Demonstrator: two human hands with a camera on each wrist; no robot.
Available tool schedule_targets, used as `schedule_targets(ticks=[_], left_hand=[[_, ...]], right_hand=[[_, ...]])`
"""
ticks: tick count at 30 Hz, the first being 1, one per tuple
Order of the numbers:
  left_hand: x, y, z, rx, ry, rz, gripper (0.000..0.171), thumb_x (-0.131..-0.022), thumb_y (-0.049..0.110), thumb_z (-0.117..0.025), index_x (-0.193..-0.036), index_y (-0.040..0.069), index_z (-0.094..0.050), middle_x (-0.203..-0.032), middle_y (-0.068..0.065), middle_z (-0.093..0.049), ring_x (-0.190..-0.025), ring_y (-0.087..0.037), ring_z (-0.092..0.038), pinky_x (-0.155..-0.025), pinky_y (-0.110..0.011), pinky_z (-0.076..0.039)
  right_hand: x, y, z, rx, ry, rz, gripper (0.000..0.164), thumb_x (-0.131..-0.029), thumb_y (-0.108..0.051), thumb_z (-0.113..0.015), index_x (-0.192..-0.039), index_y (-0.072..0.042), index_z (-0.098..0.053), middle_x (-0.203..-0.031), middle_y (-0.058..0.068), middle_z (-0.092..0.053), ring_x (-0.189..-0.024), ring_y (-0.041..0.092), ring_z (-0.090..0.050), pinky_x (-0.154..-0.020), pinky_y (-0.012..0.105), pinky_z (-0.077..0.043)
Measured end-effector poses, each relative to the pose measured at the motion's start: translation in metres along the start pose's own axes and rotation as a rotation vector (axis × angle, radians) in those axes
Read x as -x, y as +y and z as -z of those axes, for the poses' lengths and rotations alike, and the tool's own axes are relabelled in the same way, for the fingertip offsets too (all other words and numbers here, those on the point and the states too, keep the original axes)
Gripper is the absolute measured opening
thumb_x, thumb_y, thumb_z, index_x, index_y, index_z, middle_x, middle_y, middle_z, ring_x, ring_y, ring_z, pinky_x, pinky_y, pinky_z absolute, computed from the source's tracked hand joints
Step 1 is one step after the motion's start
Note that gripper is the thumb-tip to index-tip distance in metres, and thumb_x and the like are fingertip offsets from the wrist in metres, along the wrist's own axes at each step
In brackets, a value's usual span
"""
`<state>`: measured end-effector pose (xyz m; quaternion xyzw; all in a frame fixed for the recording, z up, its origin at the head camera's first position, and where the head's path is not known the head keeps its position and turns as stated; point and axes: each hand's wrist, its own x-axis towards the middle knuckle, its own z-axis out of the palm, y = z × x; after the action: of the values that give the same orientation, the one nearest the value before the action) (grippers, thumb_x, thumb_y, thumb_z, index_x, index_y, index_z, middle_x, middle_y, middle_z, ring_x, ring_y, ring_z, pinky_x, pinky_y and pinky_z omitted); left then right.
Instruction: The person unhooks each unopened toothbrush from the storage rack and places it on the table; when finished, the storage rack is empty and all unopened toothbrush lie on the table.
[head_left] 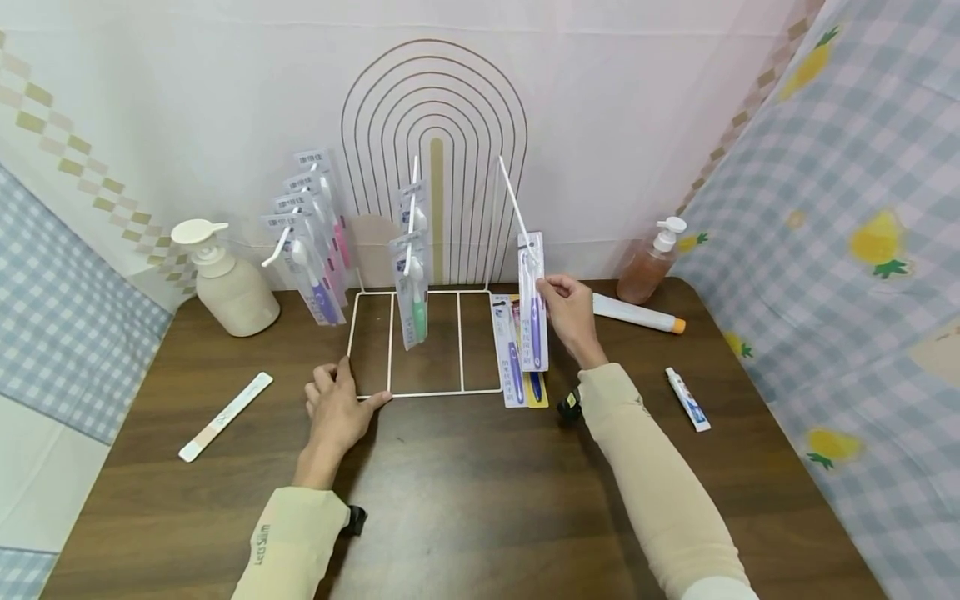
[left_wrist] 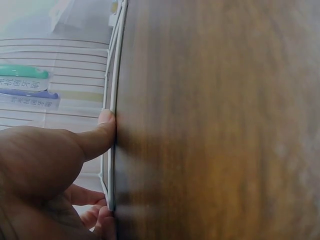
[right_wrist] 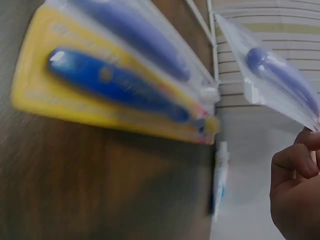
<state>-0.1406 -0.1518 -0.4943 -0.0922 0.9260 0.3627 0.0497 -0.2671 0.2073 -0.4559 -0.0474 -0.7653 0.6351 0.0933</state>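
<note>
A white wire display rack [head_left: 425, 394] stands on the table. My left hand [head_left: 337, 412] spans its front left corner, thumb on the front bar and fingers by the left bar. Beside the rack's right prong [head_left: 514, 200], my right hand [head_left: 572, 312] pinches the edge of a packaged purple toothbrush [head_left: 534, 312]. The package's top meets the prong's tip; whether the prong passes through it I cannot tell. Packaged toothbrushes [head_left: 318, 292] hang on the left prong, others [head_left: 408, 308] on the middle one. Below my right hand lie a purple packaged toothbrush [head_left: 507, 367] and a yellow-backed blue one [right_wrist: 115, 85].
A cream pump bottle [head_left: 238, 292] stands at the left, an amber one [head_left: 645, 271] at the back right. A flat white strip [head_left: 225, 417] lies left of my left hand. A large white tube [head_left: 633, 312] and a small toothpaste tube [head_left: 687, 400] lie at the right.
</note>
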Motion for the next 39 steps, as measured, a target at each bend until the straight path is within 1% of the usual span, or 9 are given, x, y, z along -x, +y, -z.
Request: schedule_targets(ticks=[5,8,12,16,22,25,28,35,39], left_hand=[[0.0,0.0,0.001,-0.012,-0.012,0.006,0.1,-0.106,0.032,-0.083,-0.176,-0.01,-0.024,-0.165,-0.039,-0.026,-0.144,-0.062,-0.026,-0.124,-0.074,-0.027],[-0.002,-0.003,-0.001,0.0,0.01,-0.008,0.1,-0.104,0.03,-0.085,-0.175,-0.011,-0.027,-0.163,-0.04,-0.028,-0.142,-0.063,-0.027,-0.122,-0.075,-0.028],[-0.005,-0.007,-0.005,0.02,0.031,-0.032,0.101,-0.103,0.029,-0.086,-0.174,-0.012,-0.028,-0.163,-0.042,-0.029,-0.142,-0.064,-0.027,-0.12,-0.076,-0.028],[-0.006,-0.009,-0.005,0.024,0.03,-0.039,0.1,-0.104,0.029,-0.085,-0.174,-0.012,-0.027,-0.164,-0.042,-0.028,-0.143,-0.064,-0.027,-0.12,-0.075,-0.028],[-0.004,-0.007,-0.004,0.018,0.022,-0.025,0.102,-0.103,0.032,-0.086,-0.175,-0.011,-0.027,-0.164,-0.041,-0.028,-0.143,-0.063,-0.026,-0.121,-0.075,-0.028],[-0.002,-0.004,-0.003,0.013,0.018,-0.017,0.102,-0.104,0.031,-0.086,-0.175,-0.011,-0.027,-0.163,-0.04,-0.028,-0.143,-0.063,-0.026,-0.121,-0.075,-0.027],[-0.001,-0.001,-0.001,0.011,0.01,-0.004,0.1,-0.104,0.03,-0.085,-0.175,-0.011,-0.026,-0.164,-0.039,-0.027,-0.145,-0.063,-0.025,-0.123,-0.075,-0.026],[-0.002,-0.004,-0.002,0.017,0.015,-0.009,0.1,-0.104,0.029,-0.085,-0.175,-0.011,-0.027,-0.163,-0.04,-0.028,-0.144,-0.063,-0.025,-0.123,-0.075,-0.026],[-0.003,-0.008,-0.004,0.031,0.017,-0.018,0.101,-0.104,0.029,-0.085,-0.175,-0.012,-0.026,-0.164,-0.041,-0.027,-0.143,-0.063,-0.025,-0.122,-0.075,-0.026]], right_hand=[[0.002,0.013,0.008,0.068,0.001,-0.039,0.04,-0.115,-0.023,-0.068,-0.136,0.01,-0.076,-0.123,0.027,-0.082,-0.083,-0.002,-0.069,-0.075,0.014,-0.056],[0.004,0.018,0.011,0.113,-0.008,-0.052,0.04,-0.115,-0.024,-0.068,-0.137,0.008,-0.076,-0.133,0.033,-0.079,-0.086,-0.002,-0.07,-0.079,0.014,-0.057],[0.003,0.026,0.015,0.165,-0.002,-0.067,0.038,-0.113,-0.023,-0.069,-0.134,0.007,-0.079,-0.129,0.03,-0.082,-0.087,0.003,-0.072,-0.08,0.018,-0.058],[-0.016,0.065,0.024,0.173,-0.005,-0.086,0.036,-0.109,-0.028,-0.076,-0.124,0.003,-0.084,-0.115,0.021,-0.087,-0.088,0.013,-0.075,-0.079,0.026,-0.059],[-0.044,0.115,0.03,0.287,-0.017,-0.196,0.035,-0.109,-0.036,-0.077,-0.128,-0.007,-0.087,-0.119,0.01,-0.087,-0.095,0.015,-0.077,-0.08,0.03,-0.062],[-0.045,0.121,0.029,0.307,-0.027,-0.255,0.034,-0.11,-0.036,-0.075,-0.129,-0.01,-0.087,-0.121,0.008,-0.086,-0.096,0.013,-0.076,-0.079,0.028,-0.061],[-0.036,0.109,0.027,0.319,-0.031,-0.286,0.033,-0.11,-0.034,-0.076,-0.129,-0.009,-0.086,-0.122,0.01,-0.085,-0.095,0.015,-0.075,-0.078,0.03,-0.06],[-0.022,0.09,0.023,0.384,-0.046,-0.282,0.036,-0.112,-0.029,-0.07,-0.131,-0.001,-0.084,-0.119,0.014,-0.084,-0.09,0.016,-0.074,-0.076,0.031,-0.058],[-0.031,0.108,0.027,0.415,-0.061,-0.278,0.037,-0.111,-0.036,-0.072,-0.128,-0.006,-0.086,-0.119,0.012,-0.085,-0.093,0.017,-0.076,-0.077,0.03,-0.059]])
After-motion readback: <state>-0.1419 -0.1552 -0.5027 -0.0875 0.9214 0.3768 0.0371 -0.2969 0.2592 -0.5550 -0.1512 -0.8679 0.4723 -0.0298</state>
